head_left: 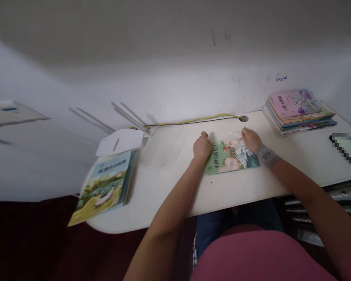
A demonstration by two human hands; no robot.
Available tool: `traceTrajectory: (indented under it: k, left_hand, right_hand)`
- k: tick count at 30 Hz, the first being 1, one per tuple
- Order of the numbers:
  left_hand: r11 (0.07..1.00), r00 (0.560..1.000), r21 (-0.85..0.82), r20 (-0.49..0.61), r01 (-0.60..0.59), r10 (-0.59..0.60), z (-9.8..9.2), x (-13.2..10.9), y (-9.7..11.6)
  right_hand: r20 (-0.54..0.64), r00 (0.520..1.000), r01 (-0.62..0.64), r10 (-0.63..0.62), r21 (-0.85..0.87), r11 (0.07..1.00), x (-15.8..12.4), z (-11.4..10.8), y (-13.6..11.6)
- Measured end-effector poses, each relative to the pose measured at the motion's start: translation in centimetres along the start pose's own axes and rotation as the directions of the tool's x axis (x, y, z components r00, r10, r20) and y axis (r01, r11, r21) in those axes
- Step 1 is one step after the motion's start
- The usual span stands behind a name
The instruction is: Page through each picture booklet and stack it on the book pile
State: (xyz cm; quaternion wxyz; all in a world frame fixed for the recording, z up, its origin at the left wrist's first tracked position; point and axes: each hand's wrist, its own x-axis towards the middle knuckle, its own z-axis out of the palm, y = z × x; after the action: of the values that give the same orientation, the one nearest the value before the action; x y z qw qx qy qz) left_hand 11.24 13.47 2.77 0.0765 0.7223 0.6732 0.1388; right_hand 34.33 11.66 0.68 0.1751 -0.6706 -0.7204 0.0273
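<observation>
We find the green picture book (pixel 229 158) lying flat on the white desk (pixel 236 187), its cover up and a wave and fish scene printed on it. The left hand (pixel 201 148) sits at the book's left edge, curled over with the fingers bent in, and the right hand (pixel 250 139) sits at its far edge, also loosely curved. Both touch the book, but we cannot tell whether either is truly gripping it or only resting there. A grey wrist strap (pixel 267 156) circles the right wrist. We judge the book to be light and thin, with a soft, floppy cover that may slide easily on the smooth desk; pinching it by the spine or lifting it with a hand on each long edge should keep it from bending. Beyond the book's far right corner lies a stack of picture books (pixel 300 111), and a blurred, pixelated object (pixel 347 150) lies further right. Well left of the book stands a thicker pile of books (pixel 105 185), with a white sheet of paper (pixel 119 142) just past it. Behind the book, a yellow and black cable (pixel 193 121) runs along the desk's back edge into a round grommet (pixel 243 118).
</observation>
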Motion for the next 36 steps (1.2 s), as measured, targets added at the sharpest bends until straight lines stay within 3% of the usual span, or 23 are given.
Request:
traceTrajectory:
  k: [2,4,6,8,11,14,17,20,25,27,31,36]
  left_hand:
    - [0.998,0.996,0.035,-0.074,-0.052,0.055,-0.5,-1.1,0.3]
    - [0.977,0.973,0.085,-0.108,-0.195,0.204,-0.4,-2.6,1.4]
    - [0.922,0.926,0.115,-0.035,-0.369,0.375,0.2,-4.2,2.8]
    - [0.874,0.881,0.115,0.097,-0.472,0.463,1.3,-5.7,4.0]
    - [0.855,0.855,0.121,0.204,-0.505,0.476,2.7,-6.8,4.6]
    - [0.857,0.864,0.141,0.179,-0.495,0.470,3.4,-7.0,4.6]
    - [0.855,0.865,0.144,0.152,-0.498,0.478,3.3,-6.7,4.3]
    - [0.839,0.845,0.118,0.137,-0.531,0.516,2.9,-6.0,3.5]
    - [0.793,0.789,0.036,0.136,-0.608,0.599,2.6,-4.9,1.9]
    - [0.804,0.801,0.031,0.123,-0.594,0.587,2.5,-4.8,1.7]
    - [0.868,0.872,0.083,0.031,-0.489,0.488,1.6,-5.0,1.1]
    - [0.938,0.950,0.157,0.012,-0.309,0.311,0.4,-4.3,-1.3]
  right_hand:
    - [-0.001,0.999,0.039,-0.039,0.008,0.999,0.3,0.3,-0.1]
    - [-0.004,0.998,0.063,-0.063,0.015,0.998,0.3,0.5,0.1]
    - [-0.008,0.997,0.073,-0.073,0.018,0.997,0.4,0.7,0.4]
    - [-0.011,0.997,0.075,-0.075,0.018,0.997,0.5,0.7,0.7]
    - [-0.009,0.997,0.075,-0.075,0.020,0.997,0.7,0.1,0.8]
    - [-0.044,0.995,0.095,-0.095,0.004,0.995,0.4,-0.9,0.0]
    - [-0.121,0.953,0.278,-0.277,-0.001,0.960,-0.9,-0.8,-2.2]
    - [-0.031,0.872,0.488,-0.488,0.098,0.867,-2.7,0.6,-4.6]
    - [0.070,0.873,0.478,-0.482,0.066,0.876,-4.2,1.8,-4.9]
    - [0.079,0.877,0.475,-0.475,0.019,0.880,-4.1,1.3,-4.2]
    - [0.048,0.895,0.444,-0.443,-0.024,0.896,-3.9,0.0,-2.8]
    - [0.031,0.915,0.403,-0.402,-0.036,0.915,-3.4,-0.8,-2.2]
